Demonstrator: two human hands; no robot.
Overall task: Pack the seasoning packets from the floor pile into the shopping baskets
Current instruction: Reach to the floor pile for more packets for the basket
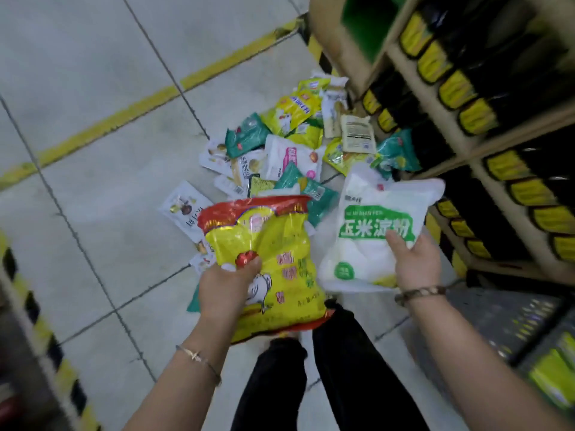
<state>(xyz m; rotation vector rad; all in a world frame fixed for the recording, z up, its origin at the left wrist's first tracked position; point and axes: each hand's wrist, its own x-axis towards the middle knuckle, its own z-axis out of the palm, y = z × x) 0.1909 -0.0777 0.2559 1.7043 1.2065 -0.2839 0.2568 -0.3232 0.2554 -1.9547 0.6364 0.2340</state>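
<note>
My left hand (228, 286) grips a large yellow and red packet (280, 244) with a chicken printed on it, held above the floor. My right hand (415, 262) holds a white packet (373, 219) with a green label by its lower right edge, thumb on the front. Beyond both packets lies the floor pile (289, 144) of several seasoning packets in yellow, teal and white, spread on the grey floor beside a shelf. A basket (535, 343) with dark mesh and yellow-green packets inside shows at the lower right, blurred.
A wooden shelf (466, 104) with rows of dark bottles bearing yellow labels stands to the right. A yellow line (124, 119) crosses the grey tiled floor. A yellow and black striped edge (40, 321) runs along the lower left. My dark trouser legs (326, 368) show below.
</note>
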